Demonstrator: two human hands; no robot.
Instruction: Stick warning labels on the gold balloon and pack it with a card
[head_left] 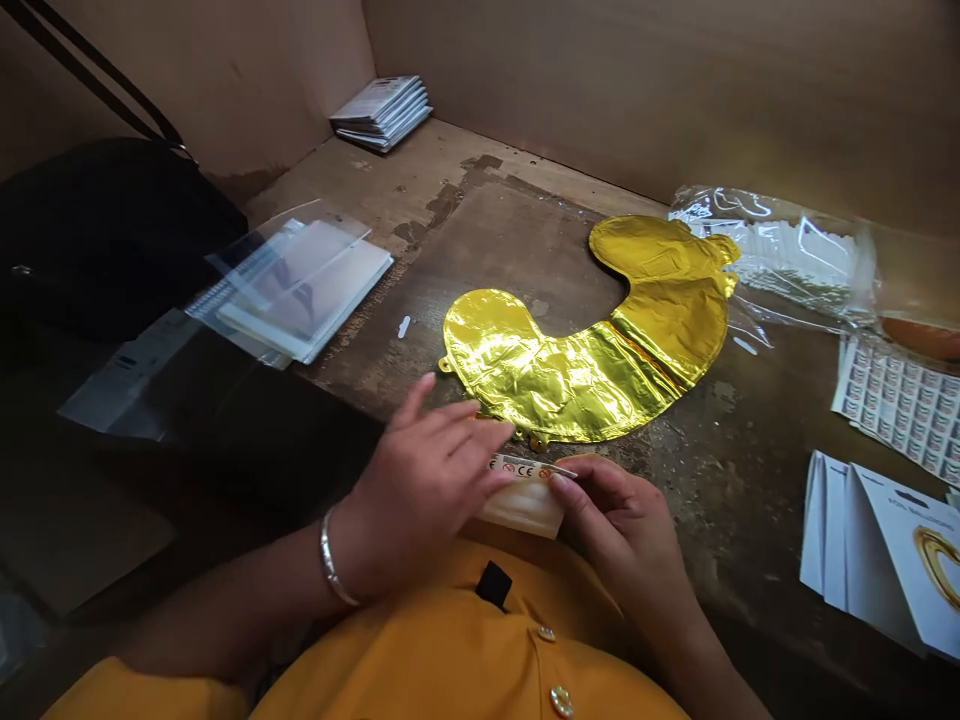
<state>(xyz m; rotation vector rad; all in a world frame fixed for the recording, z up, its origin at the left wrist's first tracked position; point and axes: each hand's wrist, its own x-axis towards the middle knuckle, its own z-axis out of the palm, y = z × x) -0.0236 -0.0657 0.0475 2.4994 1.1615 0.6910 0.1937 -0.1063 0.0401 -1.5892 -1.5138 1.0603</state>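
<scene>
We pinch the three-o'clock end of the printed packet [525,508] in our right hand [626,515], likely steadying it, left hand [427,470] fingers spread, its grip unclear, gold foil balloon [577,385] flat at one o'clock.

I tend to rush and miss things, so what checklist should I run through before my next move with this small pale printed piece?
1. Small pale printed piece held by the right hand: ok, fingers on its right end.
2. Left hand gripping it too: cannot tell, fingers blurred.
3. Print fully in sight: not ok, the left hand covers part.
4. Curved gold foil balloon lying on the brown table: ok.
5. Balloon's lower edge free of the left hand: cannot tell.
</scene>
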